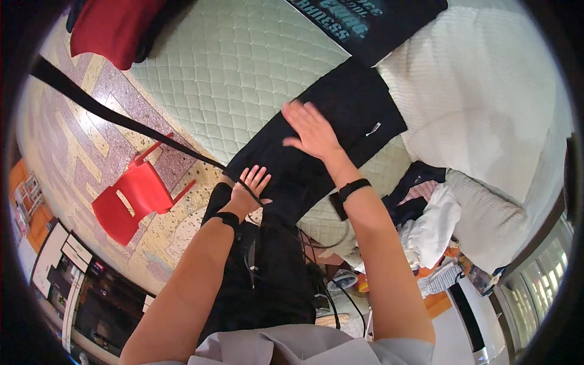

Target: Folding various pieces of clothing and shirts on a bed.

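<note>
A black garment (346,100), apparently trousers folded lengthwise, lies across a pale green quilted bed cover (219,68). It has a small white mark near one edge. My right hand (312,132) is flat over the middle of the cloth, slightly blurred, palm down with the thumb apart. Whether it presses on the fabric I cannot tell. At the garment's near end my left hand (250,189) rests palm down with fingers spread. A black strap (132,121) runs from the upper left towards this hand, and a thin dark cord crosses its back. Neither hand grips anything.
A black shirt (365,27) with teal lettering lies at the far end. White ribbed bedding (470,100) covers the right side, beside piled clothes (424,214). A red plastic chair (137,198) stands on the left floor. Dark cables (335,296) hang near my legs.
</note>
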### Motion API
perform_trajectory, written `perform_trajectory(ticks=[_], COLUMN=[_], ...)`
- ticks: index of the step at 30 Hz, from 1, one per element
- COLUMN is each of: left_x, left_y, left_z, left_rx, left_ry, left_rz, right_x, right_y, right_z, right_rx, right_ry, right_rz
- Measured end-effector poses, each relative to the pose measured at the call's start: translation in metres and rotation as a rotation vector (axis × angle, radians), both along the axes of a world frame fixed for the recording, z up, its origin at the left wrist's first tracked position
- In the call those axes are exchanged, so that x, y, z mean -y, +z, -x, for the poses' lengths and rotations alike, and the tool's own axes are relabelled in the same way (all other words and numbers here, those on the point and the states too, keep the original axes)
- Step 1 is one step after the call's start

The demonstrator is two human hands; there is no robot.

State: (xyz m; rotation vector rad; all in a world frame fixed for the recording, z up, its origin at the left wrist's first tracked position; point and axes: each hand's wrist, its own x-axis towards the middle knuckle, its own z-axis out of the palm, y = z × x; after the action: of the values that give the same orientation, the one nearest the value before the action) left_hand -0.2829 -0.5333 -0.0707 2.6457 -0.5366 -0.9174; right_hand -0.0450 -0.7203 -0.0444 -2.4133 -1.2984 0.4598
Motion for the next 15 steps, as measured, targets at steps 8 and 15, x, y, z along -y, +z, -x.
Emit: perform_trajectory(ticks=[8, 15], left_x=[0.01, -0.008], left_y=[0.046, 0.079], left_z=[-0.034, -0.048], left_rx=[-0.047, 0.023], left_ry=[-0.13, -0.104], left_rz=[-0.049, 0.07], right_x=[0.041, 0.04], right_y=[0.034, 0.082], right_z=[0.033, 0.2], right_rx=[0.117, -0.676], right_ry=[-1.155, -1.512], right_rz=[0.055, -0.141])
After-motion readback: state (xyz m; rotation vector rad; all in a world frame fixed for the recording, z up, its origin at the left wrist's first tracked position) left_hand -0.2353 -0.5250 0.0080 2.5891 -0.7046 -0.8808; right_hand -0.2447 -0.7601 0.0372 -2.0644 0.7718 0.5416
